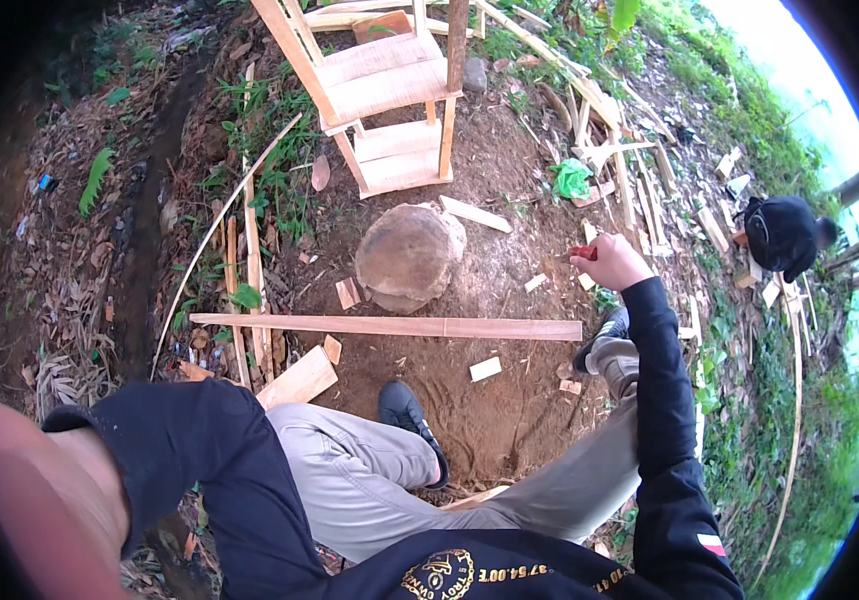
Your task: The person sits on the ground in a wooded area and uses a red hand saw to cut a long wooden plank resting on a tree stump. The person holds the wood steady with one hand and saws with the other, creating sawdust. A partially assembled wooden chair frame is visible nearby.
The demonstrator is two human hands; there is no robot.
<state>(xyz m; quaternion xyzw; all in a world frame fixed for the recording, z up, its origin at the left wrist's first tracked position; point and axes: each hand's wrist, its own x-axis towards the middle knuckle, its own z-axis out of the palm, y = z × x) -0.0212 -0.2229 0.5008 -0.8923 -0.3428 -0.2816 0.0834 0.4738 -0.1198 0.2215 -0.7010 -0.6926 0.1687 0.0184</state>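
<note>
My right hand (614, 264) is stretched out to the right, its fingers closed round a small red object (584, 253) whose kind I cannot make out. My left hand (35, 490) is raised close to the camera at the lower left; its fingers are out of sight. A long narrow wooden strip (370, 325) lies crosswise in front of my legs, with a thin line across it right of its middle. Just beyond the strip stands a round tree stump (410, 255). Neither hand touches the strip.
A wooden frame with shelf boards (390, 80) stands at the far side. Offcuts such as a small block (486, 369) and a wider board (300, 379) lie on the dirt. Timber strips (640, 190), a green plastic bag (572, 179) and a black bag-like item (783, 235) are at right.
</note>
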